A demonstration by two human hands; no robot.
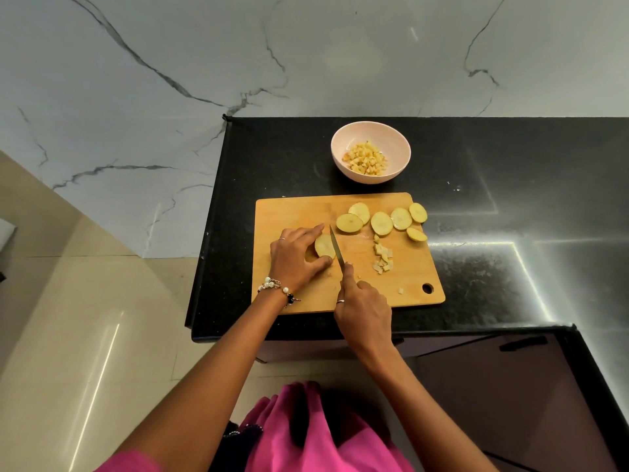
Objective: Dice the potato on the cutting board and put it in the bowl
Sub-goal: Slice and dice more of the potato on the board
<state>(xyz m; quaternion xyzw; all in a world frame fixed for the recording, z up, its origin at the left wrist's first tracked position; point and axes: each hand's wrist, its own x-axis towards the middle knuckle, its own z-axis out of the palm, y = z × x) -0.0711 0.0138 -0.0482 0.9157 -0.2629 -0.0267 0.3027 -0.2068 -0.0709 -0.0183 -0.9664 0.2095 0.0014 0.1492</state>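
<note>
Left hand (299, 258) fingers curled round pale potato piece (325, 246) on wooden cutting board (292, 212). Right hand (364, 313) fingers wrapped round steel knife (337, 248), blade seemingly touching piece. Pink bowl (342, 149) of yellow dice (367, 158) at 12 o'clock.

We see the cutting board (299, 212) lying on the bench (510, 267), close to its near edge. Behind the board stands the bowl (343, 165), apart from it, with diced potato (366, 158) in it. Along the board's far right part lie the potato slices (381, 223), some overlapping. Nearer, right of the middle, sits a small heap of potato dice (383, 255). On the board's left part the left hand (296, 257) holds a potato piece (324, 246). Just right of it stands the knife (337, 248), held by the right hand (364, 311) over the board's near edge.
</note>
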